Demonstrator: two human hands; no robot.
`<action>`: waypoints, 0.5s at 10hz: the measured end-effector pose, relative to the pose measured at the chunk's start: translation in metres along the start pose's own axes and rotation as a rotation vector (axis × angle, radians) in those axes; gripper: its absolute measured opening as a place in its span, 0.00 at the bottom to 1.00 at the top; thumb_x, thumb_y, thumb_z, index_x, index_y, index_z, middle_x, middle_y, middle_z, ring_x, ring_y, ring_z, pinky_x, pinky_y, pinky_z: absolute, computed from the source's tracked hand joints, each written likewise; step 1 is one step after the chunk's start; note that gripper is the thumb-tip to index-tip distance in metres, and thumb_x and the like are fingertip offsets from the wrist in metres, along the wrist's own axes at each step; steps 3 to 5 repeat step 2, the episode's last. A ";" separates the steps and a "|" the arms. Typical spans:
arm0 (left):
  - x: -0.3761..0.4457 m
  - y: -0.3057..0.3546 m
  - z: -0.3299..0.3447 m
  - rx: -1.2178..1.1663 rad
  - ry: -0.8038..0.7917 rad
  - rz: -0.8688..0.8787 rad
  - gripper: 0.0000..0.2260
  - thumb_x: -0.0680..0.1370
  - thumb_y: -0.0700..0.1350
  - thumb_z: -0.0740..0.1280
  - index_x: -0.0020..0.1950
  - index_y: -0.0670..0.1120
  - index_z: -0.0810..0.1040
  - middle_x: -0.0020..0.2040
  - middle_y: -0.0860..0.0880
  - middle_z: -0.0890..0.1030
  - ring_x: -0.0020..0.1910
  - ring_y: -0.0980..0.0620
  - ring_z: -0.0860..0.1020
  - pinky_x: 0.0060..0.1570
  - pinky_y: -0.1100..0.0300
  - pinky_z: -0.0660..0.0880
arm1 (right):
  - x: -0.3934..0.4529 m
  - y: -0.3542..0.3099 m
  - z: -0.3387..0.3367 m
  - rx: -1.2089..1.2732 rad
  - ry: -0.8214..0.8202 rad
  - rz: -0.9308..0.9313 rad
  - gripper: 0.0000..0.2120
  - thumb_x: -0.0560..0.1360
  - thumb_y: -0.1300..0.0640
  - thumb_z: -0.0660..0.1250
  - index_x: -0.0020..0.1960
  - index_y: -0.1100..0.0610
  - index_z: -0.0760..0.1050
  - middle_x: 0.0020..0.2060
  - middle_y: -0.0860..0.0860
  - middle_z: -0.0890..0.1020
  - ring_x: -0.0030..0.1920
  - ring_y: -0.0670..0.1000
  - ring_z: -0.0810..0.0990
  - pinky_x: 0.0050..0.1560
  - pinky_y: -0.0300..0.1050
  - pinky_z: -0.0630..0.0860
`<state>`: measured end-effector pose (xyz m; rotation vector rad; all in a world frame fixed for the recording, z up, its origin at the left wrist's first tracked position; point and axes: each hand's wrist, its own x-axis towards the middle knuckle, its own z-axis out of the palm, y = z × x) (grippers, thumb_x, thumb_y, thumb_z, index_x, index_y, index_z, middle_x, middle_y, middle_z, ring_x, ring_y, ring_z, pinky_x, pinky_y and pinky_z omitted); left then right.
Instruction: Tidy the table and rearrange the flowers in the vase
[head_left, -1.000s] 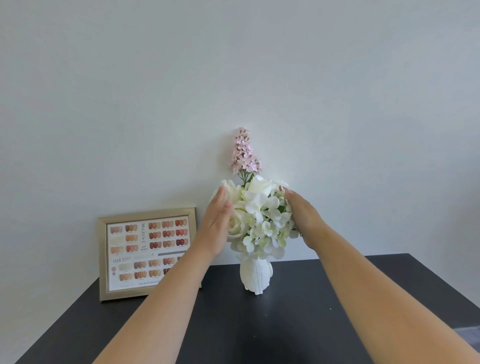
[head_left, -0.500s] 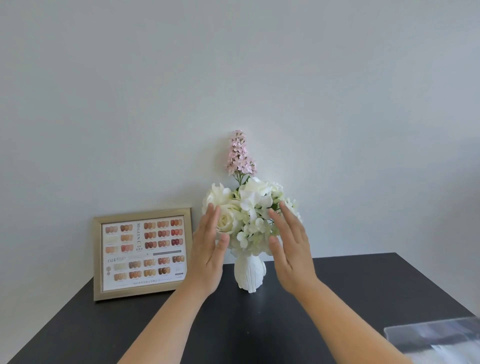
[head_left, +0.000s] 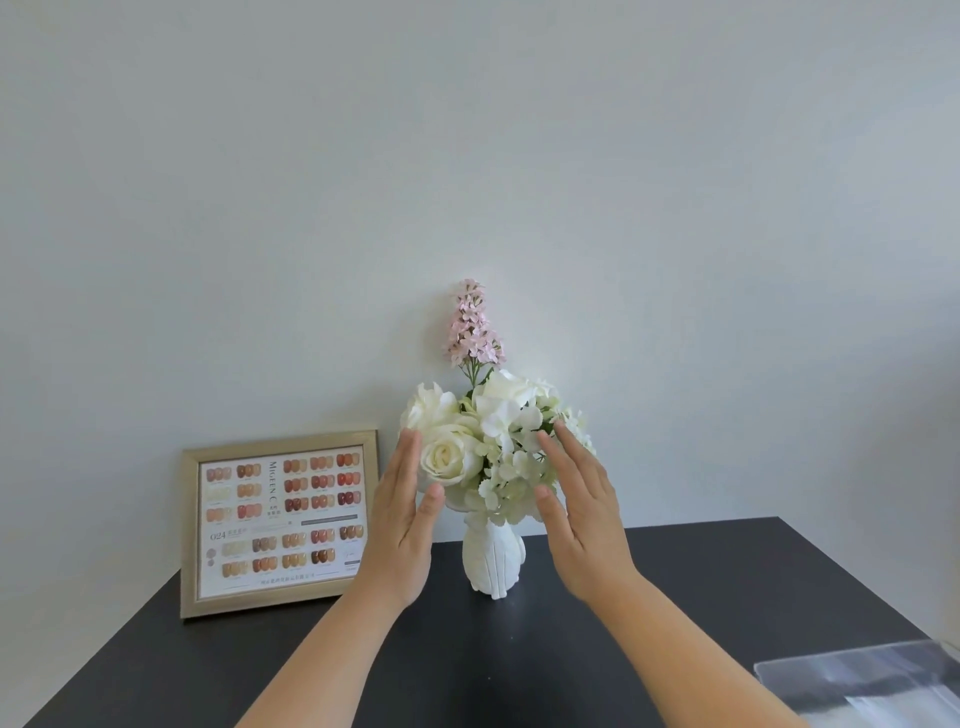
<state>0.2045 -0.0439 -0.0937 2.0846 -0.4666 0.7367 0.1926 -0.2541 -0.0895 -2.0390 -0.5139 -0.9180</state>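
Observation:
A small white ribbed vase (head_left: 492, 560) stands at the back of the dark table (head_left: 519, 665), close to the wall. It holds a bunch of white flowers (head_left: 488, 441) with one tall pink flower spike (head_left: 474, 327) rising behind them. My left hand (head_left: 402, 530) is raised flat just left of the bunch, palm facing it, holding nothing. My right hand (head_left: 582, 514) mirrors it in front of the bunch's right side, fingers straight and slightly apart. Neither hand grips a flower; whether the fingertips touch the petals I cannot tell.
A gold-framed card of nail colour samples (head_left: 280, 519) leans against the wall, left of the vase. A clear plastic sheet or box (head_left: 862, 680) lies at the table's near right corner. The pale wall stands directly behind everything.
Both hands have come off the sides of the bunch and drawn back toward me, now held flat and open. The view has shifted slightly, showing the plastic item at the lower right.

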 end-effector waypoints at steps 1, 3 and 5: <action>-0.005 -0.003 -0.005 -0.050 0.043 0.015 0.26 0.81 0.63 0.48 0.77 0.65 0.42 0.78 0.68 0.43 0.76 0.65 0.42 0.72 0.59 0.43 | 0.002 -0.009 -0.011 0.076 0.079 -0.022 0.23 0.81 0.45 0.50 0.76 0.42 0.58 0.77 0.39 0.58 0.76 0.41 0.54 0.74 0.54 0.57; -0.014 -0.004 -0.009 -0.088 0.039 -0.014 0.26 0.81 0.64 0.48 0.77 0.65 0.43 0.78 0.68 0.43 0.76 0.64 0.42 0.71 0.58 0.43 | 0.006 -0.032 -0.028 0.226 0.162 -0.057 0.23 0.81 0.47 0.52 0.75 0.45 0.61 0.76 0.40 0.61 0.76 0.43 0.56 0.74 0.50 0.58; -0.014 -0.004 -0.009 -0.088 0.039 -0.014 0.26 0.81 0.64 0.48 0.77 0.65 0.43 0.78 0.68 0.43 0.76 0.64 0.42 0.71 0.58 0.43 | 0.006 -0.032 -0.028 0.226 0.162 -0.057 0.23 0.81 0.47 0.52 0.75 0.45 0.61 0.76 0.40 0.61 0.76 0.43 0.56 0.74 0.50 0.58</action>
